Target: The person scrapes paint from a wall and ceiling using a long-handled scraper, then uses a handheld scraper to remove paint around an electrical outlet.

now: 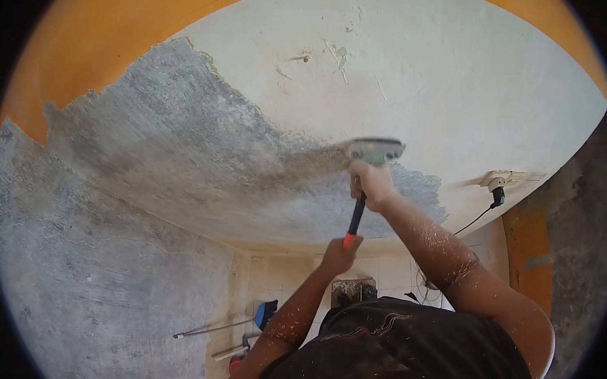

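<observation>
A scraper [375, 150] with a wide flat head and a black handle with a red end is held up against the wall. My right hand [373, 182] is wrapped round the handle just below the head. Lower down, my left hand [340, 255] grips the red end. The head is at the border between white paint [448, 88] and bare grey plaster [179, 127], and its outline is slightly blurred. Pale flecks cover both forearms.
A socket [497, 181] with a black plug and cable is on the wall at the right. Below left, a blue-and-black brush head [265, 315] on a long pole lies near a red object [236, 363]. A dark, stained item [353, 291] is on the tiled floor.
</observation>
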A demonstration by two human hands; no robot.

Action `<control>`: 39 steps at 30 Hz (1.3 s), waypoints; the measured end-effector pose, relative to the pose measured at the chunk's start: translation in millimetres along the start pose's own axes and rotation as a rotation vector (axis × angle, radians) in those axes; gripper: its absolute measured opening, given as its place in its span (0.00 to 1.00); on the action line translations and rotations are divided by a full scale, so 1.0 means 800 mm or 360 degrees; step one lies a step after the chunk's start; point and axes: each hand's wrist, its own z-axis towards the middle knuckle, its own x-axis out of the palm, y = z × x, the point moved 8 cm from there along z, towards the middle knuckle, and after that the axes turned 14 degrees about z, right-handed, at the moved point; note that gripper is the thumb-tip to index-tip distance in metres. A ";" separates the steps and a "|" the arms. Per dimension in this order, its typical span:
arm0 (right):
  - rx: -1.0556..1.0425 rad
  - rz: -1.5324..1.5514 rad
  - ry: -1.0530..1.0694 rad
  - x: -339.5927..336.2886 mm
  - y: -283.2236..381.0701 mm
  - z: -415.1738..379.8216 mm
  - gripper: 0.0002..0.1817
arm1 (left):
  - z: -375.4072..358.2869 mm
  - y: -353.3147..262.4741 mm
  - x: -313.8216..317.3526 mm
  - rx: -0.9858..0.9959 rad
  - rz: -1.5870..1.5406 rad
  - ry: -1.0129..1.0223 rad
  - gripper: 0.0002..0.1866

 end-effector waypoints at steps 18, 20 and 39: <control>0.0139 -0.0128 -0.0152 -0.069 -0.078 -0.013 0.03 | -0.031 0.094 0.074 0.0098 0.0396 0.0062 0.30; 0.0114 -0.0139 -0.0143 -0.062 -0.069 -0.012 0.02 | -0.035 0.073 0.064 0.0140 0.0370 0.0018 0.31; 0.0551 0.0865 0.0646 -0.067 -0.073 -0.042 0.11 | -0.072 0.042 0.004 -0.0153 0.0373 0.0141 0.20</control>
